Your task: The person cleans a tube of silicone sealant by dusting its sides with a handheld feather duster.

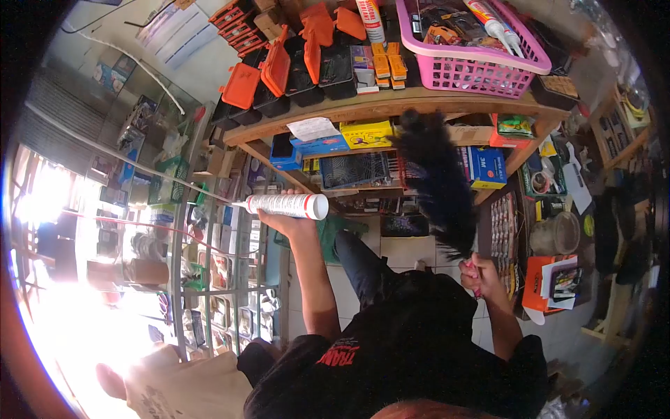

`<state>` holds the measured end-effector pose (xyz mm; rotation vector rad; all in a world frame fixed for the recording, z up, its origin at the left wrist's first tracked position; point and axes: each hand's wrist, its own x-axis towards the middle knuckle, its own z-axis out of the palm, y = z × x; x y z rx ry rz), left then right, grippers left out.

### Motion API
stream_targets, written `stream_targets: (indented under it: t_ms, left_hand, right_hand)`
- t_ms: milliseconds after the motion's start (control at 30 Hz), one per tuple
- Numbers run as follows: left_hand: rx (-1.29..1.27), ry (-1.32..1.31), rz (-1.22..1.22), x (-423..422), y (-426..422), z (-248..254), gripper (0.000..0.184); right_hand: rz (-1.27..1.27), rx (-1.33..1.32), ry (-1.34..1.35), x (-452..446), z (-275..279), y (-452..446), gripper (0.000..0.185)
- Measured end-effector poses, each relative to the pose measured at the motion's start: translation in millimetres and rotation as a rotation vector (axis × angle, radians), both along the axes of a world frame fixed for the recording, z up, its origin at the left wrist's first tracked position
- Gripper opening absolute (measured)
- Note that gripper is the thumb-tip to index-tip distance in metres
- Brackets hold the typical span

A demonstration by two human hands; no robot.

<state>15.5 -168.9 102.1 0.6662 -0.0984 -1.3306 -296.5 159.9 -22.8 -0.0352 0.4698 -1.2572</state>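
White tube [286,206] with red bands is sitting in the person's left hand [283,223], fingers wrapped around the barrel, nozzle pointing off to the left and the flat end facing right. It's held up in mid-air, near the left end of the wooden shelf [391,105]. Right hand [486,276] is clenched around the pink handle of a fluffy black duster [440,181], so that's 2 hands, both busy. The duster sticks up and leans left across the shelf; can't really tell if its tips touch anything.

Up top, a pink basket [474,75] is loaded with packets and tubes. Left of it are some small orange packs, 1 standing sealant tube [371,24] and black bins with orange lids [242,86], flipped open. Next level down has a yellow box [368,134], a black tray [354,170] below that, and a blue-and-yellow box [486,166] right of the duster. Papers lie on an orange box [532,288] near the right arm.
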Motion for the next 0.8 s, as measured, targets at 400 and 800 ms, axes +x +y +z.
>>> stream_targets:
  t_ms: [400, 800]
  left_hand:
    - [-0.058, 0.126, -0.145, -1.8, 7.2, 13.6, 0.055]
    - [-0.114, 0.004, -0.053, -3.3, 10.1, 9.4, 0.06]
  right_hand:
    - [0.126, -0.06, 0.267, -8.0, 21.6, 2.0, 0.033]
    - [0.105, -0.224, 0.628, 6.2, 36.6, -13.1, 0.012]
